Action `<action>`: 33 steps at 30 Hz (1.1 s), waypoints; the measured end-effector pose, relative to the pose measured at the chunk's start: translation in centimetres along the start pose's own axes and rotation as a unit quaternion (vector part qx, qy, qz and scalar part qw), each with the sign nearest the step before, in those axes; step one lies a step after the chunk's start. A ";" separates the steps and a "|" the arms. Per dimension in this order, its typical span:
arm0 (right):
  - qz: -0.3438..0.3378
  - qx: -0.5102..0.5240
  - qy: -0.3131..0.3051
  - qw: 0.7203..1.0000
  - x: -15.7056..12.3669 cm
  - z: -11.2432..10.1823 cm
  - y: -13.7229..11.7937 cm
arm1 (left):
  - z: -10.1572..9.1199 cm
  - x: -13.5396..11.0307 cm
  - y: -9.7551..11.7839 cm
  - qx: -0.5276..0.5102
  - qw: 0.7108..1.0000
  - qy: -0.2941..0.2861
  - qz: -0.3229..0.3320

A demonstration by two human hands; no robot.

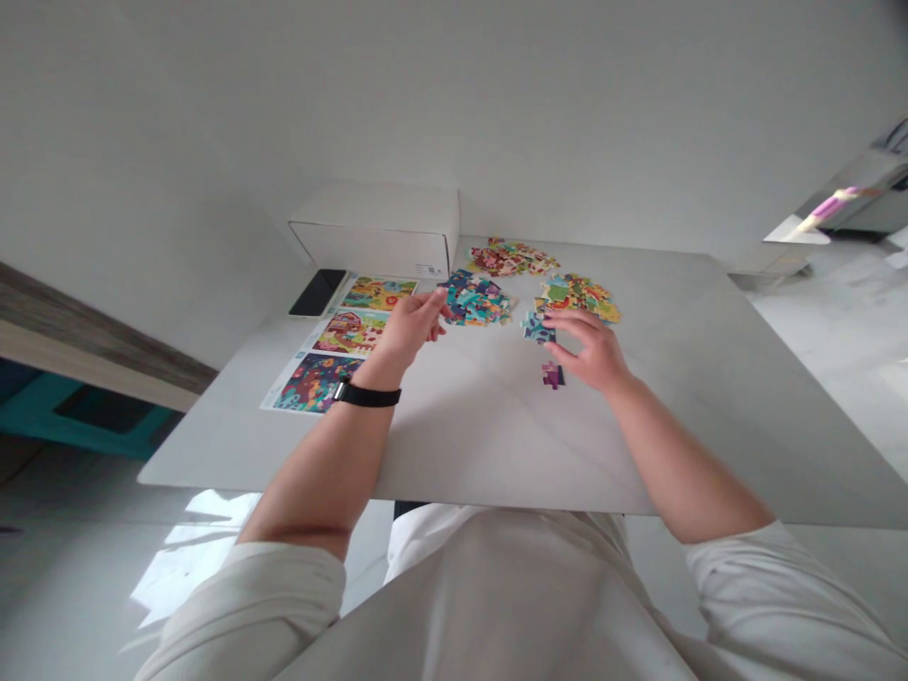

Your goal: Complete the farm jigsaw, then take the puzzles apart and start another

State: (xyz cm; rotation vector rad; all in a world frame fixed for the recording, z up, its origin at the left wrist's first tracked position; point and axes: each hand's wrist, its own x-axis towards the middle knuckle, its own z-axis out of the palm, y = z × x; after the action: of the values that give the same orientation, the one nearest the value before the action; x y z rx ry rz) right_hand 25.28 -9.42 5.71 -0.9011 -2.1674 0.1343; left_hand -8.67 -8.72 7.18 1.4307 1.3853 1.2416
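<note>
The left hand [408, 326] is hanging half open right beside a pile of puzzle pieces [475, 298], not holding anything I can see. The right hand [588, 350] is spread open, with its fingers touching a blue puzzle piece [537, 327] on the worktop [638, 445].

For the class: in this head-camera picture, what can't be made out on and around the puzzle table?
All in the head view:
Whatever the left hand may hold: its fingers hide it.
The pile of puzzle pieces: the right hand covers its near edge.
The white box's label: too small to read.
The pink-and-white object: blurred, too unclear to name.
</note>
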 end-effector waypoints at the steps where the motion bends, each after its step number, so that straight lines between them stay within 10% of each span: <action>1: 0.008 0.004 0.011 1.000 0.1 -0.4 0.0 | -0.8 0.1 0.2 0.009 1.000 0.011 0.007; 14: -0.061 0.089 -0.191 0.976 -1.3 6.1 -6.2 | -4.1 0.4 -1.9 0.338 0.917 -0.210 0.023; 22: -0.054 0.052 -0.203 0.976 -1.9 8.2 -6.9 | -3.1 -0.2 -3.2 0.297 0.884 -0.356 -0.063; 33: -0.080 0.005 -0.211 0.974 -2.4 8.7 -7.5 | -2.3 -1.5 -2.4 0.333 0.866 -0.365 -0.082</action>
State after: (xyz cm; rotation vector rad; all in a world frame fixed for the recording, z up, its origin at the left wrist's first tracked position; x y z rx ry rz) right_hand 16.12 -14.97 0.83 -0.7374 -2.6200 0.2775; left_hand -11.36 -10.22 5.21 1.9074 1.3714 0.0107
